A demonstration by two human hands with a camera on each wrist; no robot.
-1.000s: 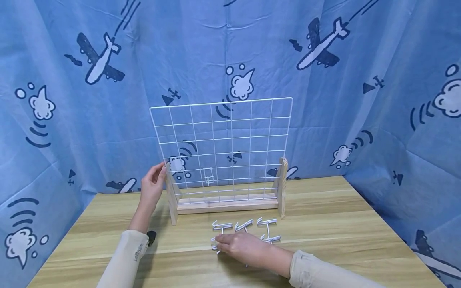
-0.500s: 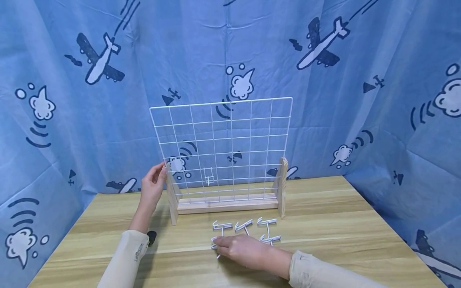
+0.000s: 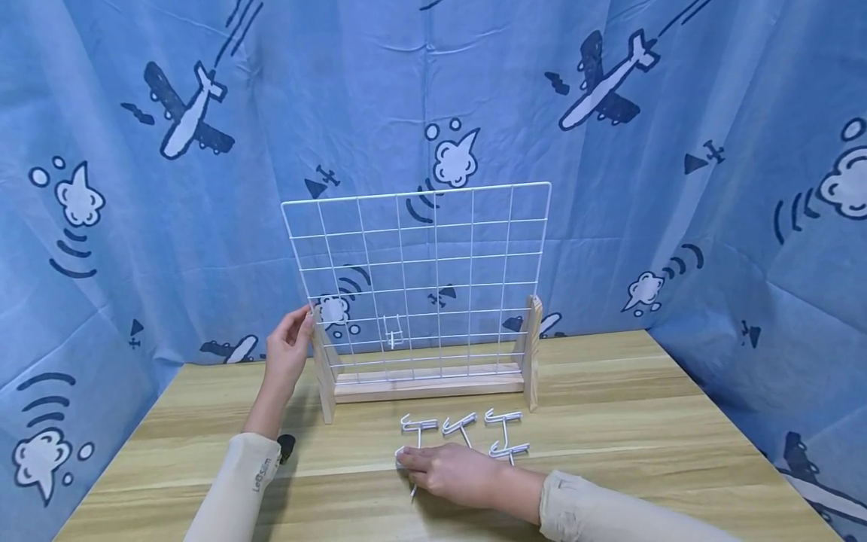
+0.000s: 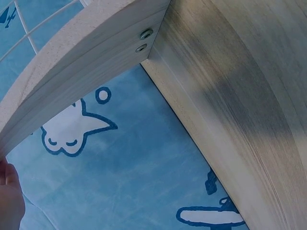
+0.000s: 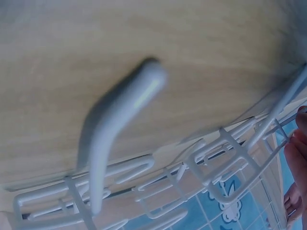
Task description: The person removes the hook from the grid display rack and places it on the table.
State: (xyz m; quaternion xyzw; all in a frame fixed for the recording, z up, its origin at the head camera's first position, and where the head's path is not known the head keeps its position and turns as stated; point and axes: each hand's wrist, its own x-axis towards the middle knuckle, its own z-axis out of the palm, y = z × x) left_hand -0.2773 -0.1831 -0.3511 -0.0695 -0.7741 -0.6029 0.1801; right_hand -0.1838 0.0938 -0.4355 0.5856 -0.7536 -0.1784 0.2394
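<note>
A white wire grid panel (image 3: 436, 192) stands upright in a wooden stand (image 3: 433, 388). One white hook (image 3: 393, 339) hangs low on the grid, left of centre. My left hand (image 3: 286, 350) holds the top of the stand's left side post; in the left wrist view only part of that hand (image 4: 10, 196) shows beside the post (image 4: 72, 60). My right hand (image 3: 455, 474) pinches a white wire hook (image 3: 414, 491) at the near left of the group on the table, hiding most of it. In the right wrist view its fingertips (image 5: 298, 153) meet the wire of a hook (image 5: 274, 112).
Several other white wire hooks lie in front of the stand, such as the back left hook (image 3: 420, 425) and the back right hook (image 3: 503, 416). The wooden table (image 3: 643, 452) meets a blue printed curtain (image 3: 609, 188) behind and at both sides.
The hook under my right hand has shifted slightly, its stem reaching nearer the front now. My right hand has moved a little left. My left hand has stayed on the post.
</note>
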